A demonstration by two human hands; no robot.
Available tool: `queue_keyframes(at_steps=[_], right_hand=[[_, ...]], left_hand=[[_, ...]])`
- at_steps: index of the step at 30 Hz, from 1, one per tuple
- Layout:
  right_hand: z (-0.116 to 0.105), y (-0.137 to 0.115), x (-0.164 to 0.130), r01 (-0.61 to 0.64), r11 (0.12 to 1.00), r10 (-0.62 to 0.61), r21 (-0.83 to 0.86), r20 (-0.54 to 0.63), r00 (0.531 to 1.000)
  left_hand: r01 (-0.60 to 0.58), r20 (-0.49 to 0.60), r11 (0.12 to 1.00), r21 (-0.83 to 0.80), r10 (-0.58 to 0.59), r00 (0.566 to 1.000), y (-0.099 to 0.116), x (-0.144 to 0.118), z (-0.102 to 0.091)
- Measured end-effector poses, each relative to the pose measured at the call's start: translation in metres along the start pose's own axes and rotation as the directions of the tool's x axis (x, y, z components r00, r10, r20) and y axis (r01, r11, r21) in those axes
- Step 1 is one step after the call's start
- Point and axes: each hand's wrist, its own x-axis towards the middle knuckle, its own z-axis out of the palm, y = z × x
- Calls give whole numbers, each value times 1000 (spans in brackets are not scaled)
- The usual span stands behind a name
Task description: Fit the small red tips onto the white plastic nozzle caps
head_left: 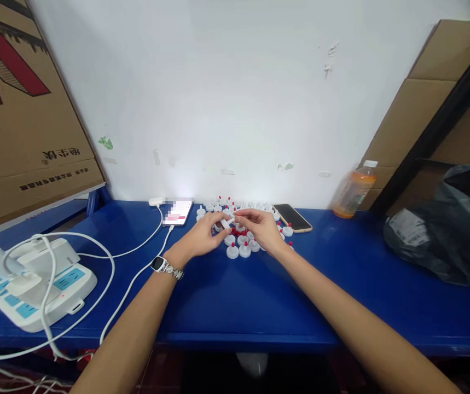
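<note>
My left hand (207, 235) is closed on a white plastic nozzle cap (225, 224), which lies tilted between thumb and fingers. Close beside it, my right hand (262, 227) pinches thumb and fingers together at the cap's narrow end. What sits in that pinch, if anything, is too small to make out. Beneath both hands is a little heap of small red tips (239, 233). Around it stand several white nozzle caps with red tips (232, 251), round bases down. Behind my right hand are more white caps (255, 206), partly hidden.
A lit phone (179, 212) with a cable lies left of the caps, a dark phone (292, 217) right. A power strip (50, 295) with looping white cables fills the table's left. An orange drink bottle (354, 190) and dark plastic bag (444, 230) stand right. A wall closes the back.
</note>
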Motion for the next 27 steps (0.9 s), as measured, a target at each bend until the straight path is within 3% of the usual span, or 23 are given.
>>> queue_keyframes(at_steps=[13,18,23,27], right_hand=[[8,8,-4,144,986,-150,-89,-62,987],[6,2,-4,113,988,-122,-103,-82,989],[-4,3,-2,165,921,-143,-353,86,986],[-6,3,-1,186,894,-124,-408,174,977]], left_hand=[[-45,-32,998,-46,44,999,0,1,4],[-52,-35,997,-62,50,998,4,1,4],[-40,15,997,-70,42,999,9,-1,3],[-20,46,996,-81,24,999,14,-2,5]])
